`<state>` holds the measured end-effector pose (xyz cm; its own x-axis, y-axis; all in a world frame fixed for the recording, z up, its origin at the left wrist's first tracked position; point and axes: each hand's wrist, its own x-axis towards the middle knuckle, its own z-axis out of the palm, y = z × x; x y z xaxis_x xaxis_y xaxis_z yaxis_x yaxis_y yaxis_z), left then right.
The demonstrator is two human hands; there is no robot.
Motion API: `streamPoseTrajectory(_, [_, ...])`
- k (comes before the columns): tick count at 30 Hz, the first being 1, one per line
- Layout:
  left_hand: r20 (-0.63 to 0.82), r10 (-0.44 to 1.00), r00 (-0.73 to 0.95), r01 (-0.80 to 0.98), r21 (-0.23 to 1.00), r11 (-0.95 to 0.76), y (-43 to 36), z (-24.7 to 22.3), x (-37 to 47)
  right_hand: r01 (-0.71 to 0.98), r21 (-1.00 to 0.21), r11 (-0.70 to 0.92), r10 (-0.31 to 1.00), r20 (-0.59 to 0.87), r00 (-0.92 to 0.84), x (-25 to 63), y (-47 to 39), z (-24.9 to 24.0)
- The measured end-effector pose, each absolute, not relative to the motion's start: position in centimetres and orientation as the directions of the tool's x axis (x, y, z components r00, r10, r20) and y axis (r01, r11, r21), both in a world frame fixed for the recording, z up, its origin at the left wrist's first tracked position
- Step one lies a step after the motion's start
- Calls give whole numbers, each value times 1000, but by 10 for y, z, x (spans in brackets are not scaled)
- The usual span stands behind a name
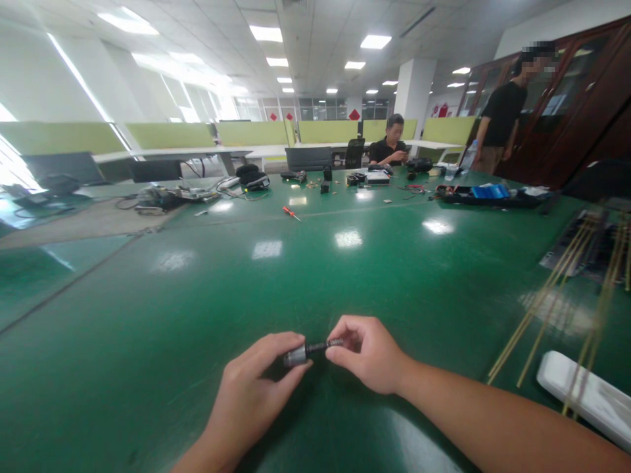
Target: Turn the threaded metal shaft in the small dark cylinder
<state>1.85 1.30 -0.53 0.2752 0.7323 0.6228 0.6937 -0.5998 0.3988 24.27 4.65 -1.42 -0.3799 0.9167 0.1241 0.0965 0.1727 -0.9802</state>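
Note:
My left hand (261,381) grips a small silver cylinder (296,356) between thumb and fingers, just above the green table (207,289). A thin dark rod (317,347) runs out of the cylinder's right end. My right hand (367,355) pinches the rod's far end, where a short greyish, ridged-looking piece (335,342) shows between thumb and index finger. Cylinder and rod lie roughly level, in one line. The exact kind of part is too small to make out.
An orange-handled screwdriver (290,213) lies farther off. Thin yellowish rods (547,302) and a white case (586,394) are at the right. Electronic parts (172,196) and a black tray (493,199) line the far side. One person (392,148) sits there; another (505,118) stands right.

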Motion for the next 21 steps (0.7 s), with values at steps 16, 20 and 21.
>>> streamPoseTrajectory(16, [627,729,275,705,384,-597,14,-5,17,79,-985,155,921,115,-372,243,48,-14])
streamPoseTrajectory(20, [631,726,273,704,384,-598,14,-4,18,78,-983,165,921,125,-369,243,48,-14])
streamPoseTrajectory(21, [633,725,272,703,383,-599,14,-3,19,79,-983,166,922,126,-366,243,48,-14])
